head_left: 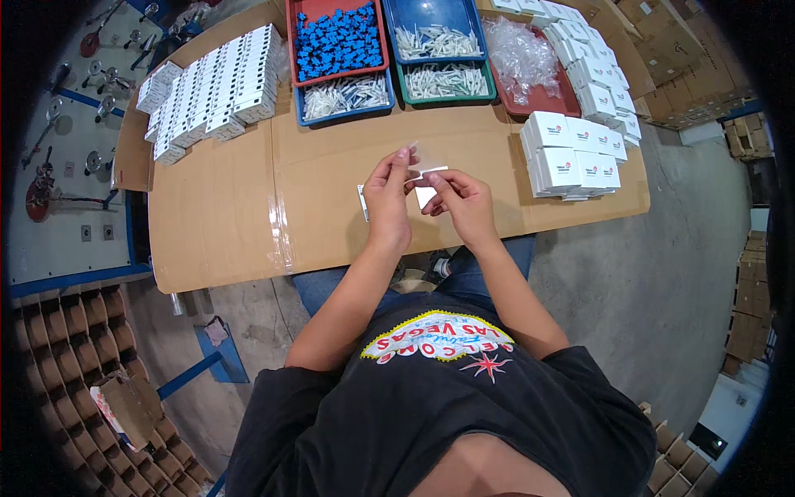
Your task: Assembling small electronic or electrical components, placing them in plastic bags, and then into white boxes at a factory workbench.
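Far left on the cardboard-covered table (224, 215) there's a big block of small white boxes (211, 91) lined up in rows, packed tight against each other.

Next along the far edge come the trays. A red tray (291, 41) is full of little blue parts (338, 40). Just near of it, touching, sits a blue tray (300, 116) holding a heap of pale whitish pieces (346, 95). Right of the red one is another blue tray (389, 33) with white pieces (437, 41) in it, and near of that a green tray (490, 89) with more of the same kind of pale pieces (443, 80). Can't tell exactly what those pieces are, too small.

In the middle of the table, both hands are up just above the surface. The left hand (387, 199) pinches a small clear bag (411, 151) between thumb and fingertips at its top. The right hand (465, 201) is right beside it, fingers closed on a small white card (428, 184) that sits between the two hands. A thin little strip (363, 201) lies on the table just left of the left hand.

Further right, a red tray (542, 101) holds a pile of clear bags (517, 50). Right of that, more white boxes (600, 74) run along the far right edge, and a stack of white boxes (571, 157) sits nearer, right of the hands. Brown cartons (671, 50) are off the table's far right corner.
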Available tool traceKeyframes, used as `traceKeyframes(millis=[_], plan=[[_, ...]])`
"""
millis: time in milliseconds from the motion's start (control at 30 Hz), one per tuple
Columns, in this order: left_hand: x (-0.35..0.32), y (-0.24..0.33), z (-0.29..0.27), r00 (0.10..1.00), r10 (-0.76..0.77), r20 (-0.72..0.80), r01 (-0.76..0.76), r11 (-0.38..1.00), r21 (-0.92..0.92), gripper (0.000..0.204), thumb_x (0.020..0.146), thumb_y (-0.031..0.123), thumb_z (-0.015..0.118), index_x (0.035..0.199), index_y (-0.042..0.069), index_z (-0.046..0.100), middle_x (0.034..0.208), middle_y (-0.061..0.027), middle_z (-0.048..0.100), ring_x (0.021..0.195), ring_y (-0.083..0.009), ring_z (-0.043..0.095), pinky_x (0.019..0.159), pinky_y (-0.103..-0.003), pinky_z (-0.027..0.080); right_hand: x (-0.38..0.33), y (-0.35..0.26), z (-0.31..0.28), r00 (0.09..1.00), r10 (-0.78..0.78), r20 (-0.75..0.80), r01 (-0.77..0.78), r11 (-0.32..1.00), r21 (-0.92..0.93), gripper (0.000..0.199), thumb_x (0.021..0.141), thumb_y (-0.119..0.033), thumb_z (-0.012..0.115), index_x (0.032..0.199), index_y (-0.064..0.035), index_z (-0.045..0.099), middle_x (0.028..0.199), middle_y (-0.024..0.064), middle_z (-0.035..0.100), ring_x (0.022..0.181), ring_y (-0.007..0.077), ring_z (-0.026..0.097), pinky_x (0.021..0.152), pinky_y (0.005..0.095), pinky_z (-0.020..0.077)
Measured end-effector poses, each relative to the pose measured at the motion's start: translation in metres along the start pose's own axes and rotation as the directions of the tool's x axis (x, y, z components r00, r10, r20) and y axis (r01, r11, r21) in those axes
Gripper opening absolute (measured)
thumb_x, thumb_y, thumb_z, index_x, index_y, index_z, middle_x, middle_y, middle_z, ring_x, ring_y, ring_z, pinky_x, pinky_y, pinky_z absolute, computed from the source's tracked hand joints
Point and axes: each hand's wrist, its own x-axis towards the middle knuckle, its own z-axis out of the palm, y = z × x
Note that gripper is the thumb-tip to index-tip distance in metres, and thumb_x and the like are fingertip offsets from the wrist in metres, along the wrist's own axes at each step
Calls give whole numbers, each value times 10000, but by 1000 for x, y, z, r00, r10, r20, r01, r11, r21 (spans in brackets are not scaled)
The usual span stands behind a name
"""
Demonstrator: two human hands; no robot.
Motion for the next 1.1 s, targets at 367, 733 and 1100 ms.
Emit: traceKeyframes(millis=[367, 733, 1100], plan=[[2, 17, -30, 979, -189, 72, 168, 957, 236, 227, 982, 218, 638, 1123, 59, 718, 1019, -1, 690, 855, -82, 572, 763, -251, 477, 11, 6, -13, 998, 41, 46, -36, 996, -85, 181, 1019, -162, 594, 1027, 0, 675, 904, 63, 729, 665, 96, 652, 594, 240, 524], [-2, 10, -42, 983, -182, -3, 176, 950, 258, 216, 942, 200, 710, 1103, 57, 696, 1010, -38, 712, 874, -117, 645, 772, -267, 529, -1, -19, -1, 869, -493, -52, 344, 675, -653, 157, 888, -52, 702, 1037, -13, 676, 1022, 87, 665, 860, 186, 637, 742, 295, 513], [-13, 3, -39, 963, -265, 47, 252, 948, 193, 247, 964, 193, 698, 1155, 36, 712, 1024, -53, 724, 958, -157, 696, 784, -300, 568, 4, -3, 5, 923, -351, 154, 376, 749, -546, 181, 912, -83, 680, 1077, -9, 685, 1044, 137, 664, 927, 241, 676, 784, 342, 535]])
